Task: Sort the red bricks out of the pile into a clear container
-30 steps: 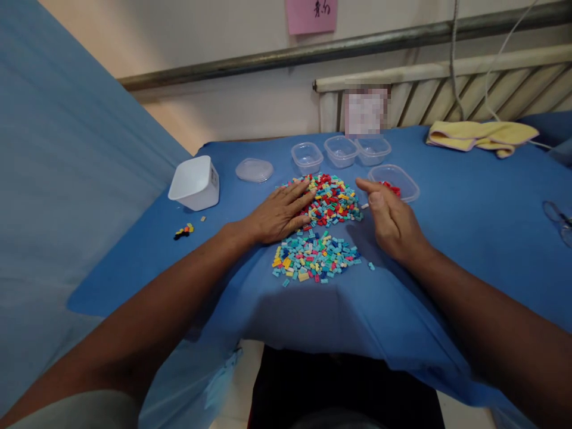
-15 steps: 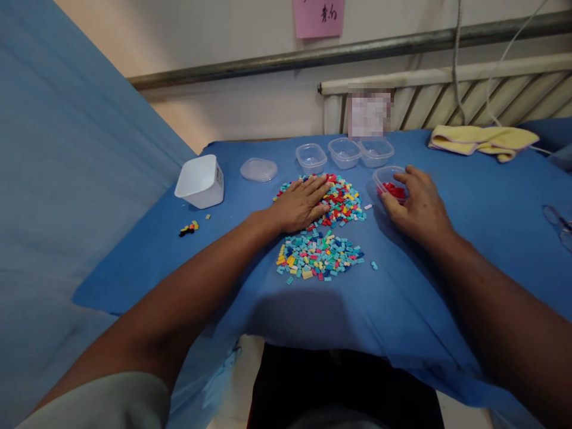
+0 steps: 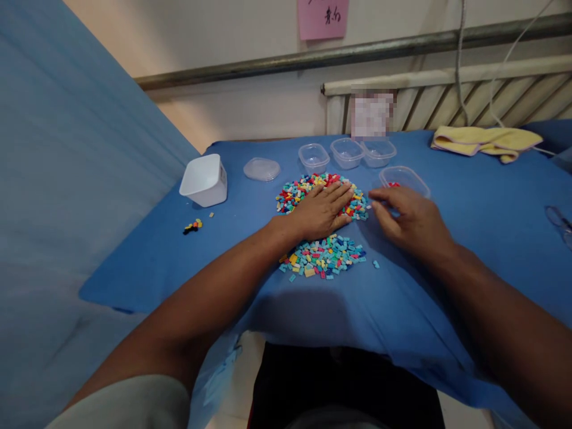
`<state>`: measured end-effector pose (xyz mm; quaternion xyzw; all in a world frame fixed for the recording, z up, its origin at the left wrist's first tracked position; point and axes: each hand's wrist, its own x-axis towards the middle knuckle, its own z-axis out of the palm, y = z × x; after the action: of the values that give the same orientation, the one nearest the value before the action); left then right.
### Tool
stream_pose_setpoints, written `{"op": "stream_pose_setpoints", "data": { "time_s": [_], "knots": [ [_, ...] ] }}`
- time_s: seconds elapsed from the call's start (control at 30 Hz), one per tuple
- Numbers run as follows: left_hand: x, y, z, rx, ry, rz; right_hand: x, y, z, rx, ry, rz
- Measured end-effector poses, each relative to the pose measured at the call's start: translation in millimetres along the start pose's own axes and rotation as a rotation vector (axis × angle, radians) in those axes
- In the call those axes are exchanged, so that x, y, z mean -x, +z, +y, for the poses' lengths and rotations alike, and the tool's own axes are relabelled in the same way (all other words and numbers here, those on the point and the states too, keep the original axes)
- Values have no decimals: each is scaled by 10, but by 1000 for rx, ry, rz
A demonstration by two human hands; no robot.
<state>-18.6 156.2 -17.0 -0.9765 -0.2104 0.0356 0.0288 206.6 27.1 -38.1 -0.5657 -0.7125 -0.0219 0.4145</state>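
A heap of small coloured bricks (image 3: 298,190) lies on the blue cloth, with a second, mostly teal heap (image 3: 328,256) nearer to me. My left hand (image 3: 322,210) rests flat on the far heap, fingers stretched out. My right hand (image 3: 409,217) hovers just right of that heap, fingers apart and pointing left, nothing visible in them. Behind it stands a clear tub (image 3: 409,177) with a few red bricks inside.
Three clear tubs (image 3: 346,152) stand in a row at the back, a clear lid (image 3: 261,169) and a white square bin (image 3: 204,180) to their left. A few loose bricks (image 3: 193,226) lie at the left. A yellow towel (image 3: 487,141) is far right, glasses (image 3: 560,221) at the right edge.
My right hand drew back from the tub with red bricks toward the far heap. My left hand slid right across that heap.
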Motion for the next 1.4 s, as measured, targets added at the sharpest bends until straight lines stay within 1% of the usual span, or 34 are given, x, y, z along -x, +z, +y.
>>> {"op": "stream_pose_setpoints", "data": {
  "time_s": [0.1,0.13,0.2,0.27,0.3,0.33,0.37,0.43,0.5,0.57,0.63,0.7,0.73,0.8,0.9,0.97,1.07,1.13,1.23,1.3,1.4],
  "knots": [
    [-8,-51,-11,6,-45,1,60,137,12,-23,-39,-156],
    [12,-75,-35,17,-58,8,73,171,31,-22,-42,-181],
    [109,-122,-97,67,-73,53,82,200,62,-14,-49,-190],
    [283,-155,-148,157,-44,167,70,181,58,-9,-66,-157],
    [395,-160,-157,208,-3,243,60,161,38,-14,-78,-134],
    [519,-157,-151,258,93,333,50,139,8,-22,-89,-114],
    [650,-145,-131,307,178,346,43,120,-33,-36,-101,-98],
    [911,-107,-51,350,261,245,39,99,-134,-83,-137,-101],
    [1138,-65,45,352,228,174,52,110,-247,-144,-193,-159],
    [1305,-39,113,384,233,203,72,142,-356,-188,-262,-258],
    [1402,-34,127,407,240,254,88,175,-442,-202,-340,-383],
    [1433,-39,98,402,203,302,95,193,-491,-201,-385,-456],
    [1427,-40,78,393,176,324,95,197,-502,-202,-383,-460],
    [1383,-30,48,370,139,332,95,204,-504,-201,-346,-419],
    [1292,12,55,301,116,292,94,233,-498,-192,-322,-378],
    [1259,38,76,264,96,299,89,255,-507,-183,-340,-414],
    [1284,37,78,282,69,354,75,253,-529,-172,-353,-489],
    [1329,14,53,317,25,359,68,235,-533,-169,-338,-480],
    [1369,-4,19,358,-54,378,71,231,-529,-165,-305,-425],
    [1351,16,20,371,-45,385,80,250,-533,-165,-310,-441],
    [1291,67,41,376,26,332,91,270,-549,-178,-364,-505]
  ]
}}
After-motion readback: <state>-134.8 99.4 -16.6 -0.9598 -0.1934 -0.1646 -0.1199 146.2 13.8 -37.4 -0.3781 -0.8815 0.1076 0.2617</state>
